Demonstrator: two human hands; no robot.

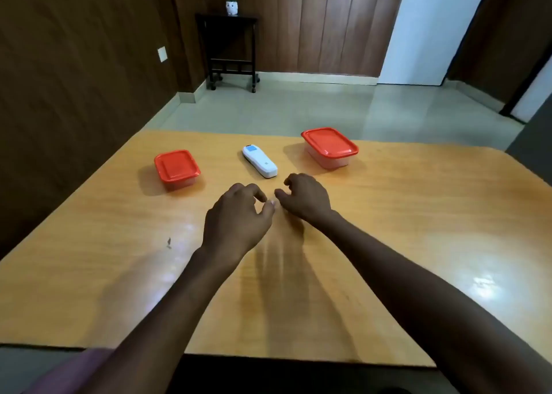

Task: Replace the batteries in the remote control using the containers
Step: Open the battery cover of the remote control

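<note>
A white remote control (259,161) lies flat on the orange-brown wooden tabletop (418,214), just beyond two bare hands that reach toward it from the near edge. The remote's near end sits just ahead of the right hand (306,198) and a little farther from the left hand (239,214); neither hand touches it.

The two hands are close together, thumbs nearly meeting, both palm-down with fingers loosely curled and holding nothing. The left hand hovers above the surface, its shadow falling on the wood beneath the wrist. Whether the right hand's fingertips rest on the tabletop cannot be told.

The remote is slim and rounded, angled so that its far end points away and to the left. A pale blue display panel shows at that far end, and a small dark mark sits near the close end.

Two clear plastic containers with red-orange lids flank it, both closed. The left container (176,170) stands well apart to the left of the remote; the right container (330,148) sits farther back to the right, beyond the right hand. Their contents cannot be made out through the walls.
</note>
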